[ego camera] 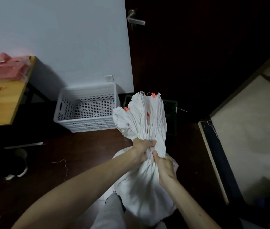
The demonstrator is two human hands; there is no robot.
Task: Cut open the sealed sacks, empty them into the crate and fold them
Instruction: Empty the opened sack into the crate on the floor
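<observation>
A full white cloth sack (145,187) stands in front of me on the dark floor. Its gathered top (145,116) fans upward, with small orange tags on the cloth. My left hand (143,150) grips the bunched neck from the left. My right hand (164,166) grips the same neck just below, from the right. A white perforated plastic crate (88,109) sits on the floor against the wall, left of the sack top, and looks empty.
A yellow table (0,100) at the left carries red plastic bags (8,68). A dark green crate (170,111) sits behind the sack. A dark door (197,55) stands beyond. A beige board (250,133) fills the right. A shoe (17,173) is at lower left.
</observation>
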